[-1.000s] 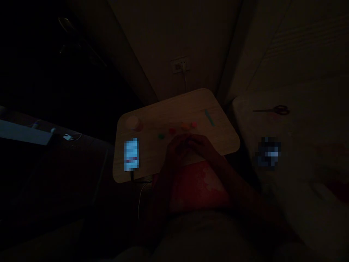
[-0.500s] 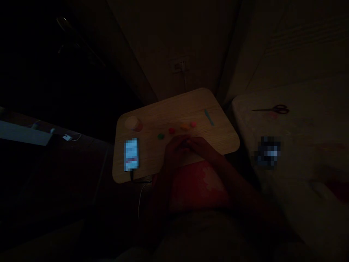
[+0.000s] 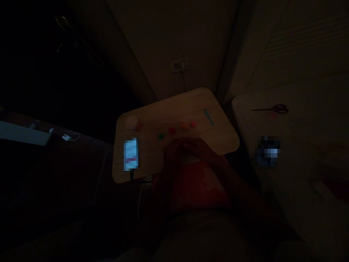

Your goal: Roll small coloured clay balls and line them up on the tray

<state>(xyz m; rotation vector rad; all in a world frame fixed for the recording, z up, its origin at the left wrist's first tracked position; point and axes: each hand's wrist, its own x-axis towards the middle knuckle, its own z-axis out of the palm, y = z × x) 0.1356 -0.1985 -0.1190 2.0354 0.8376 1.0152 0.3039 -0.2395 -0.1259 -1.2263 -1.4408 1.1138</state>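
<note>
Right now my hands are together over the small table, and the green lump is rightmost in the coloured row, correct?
Not quite: the head view shows the green lump leftmost in the row; the pink lump is rightmost. Your left hand and right hand are together over the small table.

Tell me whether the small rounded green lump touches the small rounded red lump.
Apart: the head view shows a strip of wooden tabletop between the green lump and the red lump.
</note>
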